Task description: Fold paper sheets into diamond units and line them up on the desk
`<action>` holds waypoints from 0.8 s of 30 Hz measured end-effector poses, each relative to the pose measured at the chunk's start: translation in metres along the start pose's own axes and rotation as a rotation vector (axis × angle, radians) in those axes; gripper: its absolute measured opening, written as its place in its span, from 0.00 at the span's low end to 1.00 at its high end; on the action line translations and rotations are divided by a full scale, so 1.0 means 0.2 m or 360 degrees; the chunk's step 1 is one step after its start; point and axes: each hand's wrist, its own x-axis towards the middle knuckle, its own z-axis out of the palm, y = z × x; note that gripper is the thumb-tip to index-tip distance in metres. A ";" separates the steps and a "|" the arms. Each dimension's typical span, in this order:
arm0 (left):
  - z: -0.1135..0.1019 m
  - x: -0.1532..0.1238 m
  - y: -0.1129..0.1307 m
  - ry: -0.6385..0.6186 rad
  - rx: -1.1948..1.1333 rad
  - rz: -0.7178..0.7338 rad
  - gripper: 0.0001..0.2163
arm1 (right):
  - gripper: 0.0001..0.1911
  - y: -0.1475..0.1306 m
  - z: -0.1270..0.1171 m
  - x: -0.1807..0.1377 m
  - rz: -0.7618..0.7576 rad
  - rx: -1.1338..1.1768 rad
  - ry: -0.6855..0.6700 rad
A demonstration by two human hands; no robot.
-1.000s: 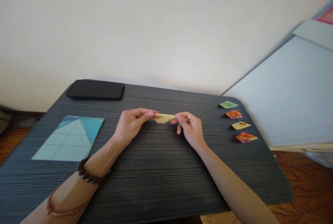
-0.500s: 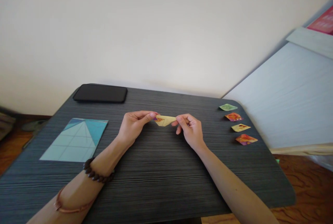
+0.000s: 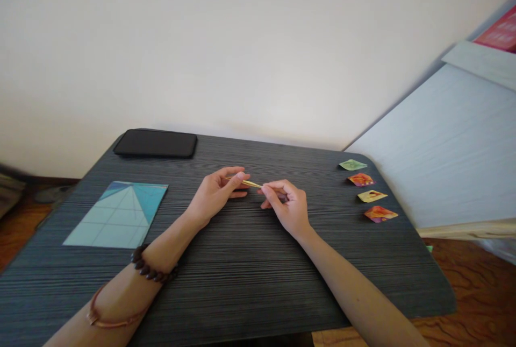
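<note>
A small folded piece of yellow paper [image 3: 252,183] is held over the middle of the dark table, turned so that mostly its thin edge shows. My left hand [image 3: 217,193] has its thumb on the paper's left part, with the fingers behind it. On the right end, my right hand [image 3: 287,204] pinches the paper between thumb and index finger. Part of the paper is hidden by the left thumb.
Several folded paper pieces, among them a green one [image 3: 353,164] and an orange one [image 3: 381,214], line the right side of the table [image 3: 242,282]. At left lie blue-and-white creased paper sheets [image 3: 116,218] and a black phone [image 3: 156,143]. A wall rises behind.
The yellow paper has turned from showing its patterned flat face to nearly edge-on. My left hand has shifted slightly right and its fingers have spread; the right hand has moved slightly left.
</note>
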 end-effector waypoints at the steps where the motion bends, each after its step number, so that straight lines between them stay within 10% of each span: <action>1: 0.00 0.00 0.00 0.0013 -0.0026 0.0019 0.22 | 0.10 0.00 0.00 0.00 -0.0009 -0.0018 -0.0042; 12: 0.02 -0.01 -0.02 -0.0007 0.0436 0.0230 0.18 | 0.10 -0.05 0.00 -0.02 -0.0089 -0.0218 -0.0580; 24: 0.01 -0.02 -0.02 -0.0077 0.0693 0.0340 0.19 | 0.09 -0.02 -0.01 -0.01 -0.0054 -0.0364 -0.0481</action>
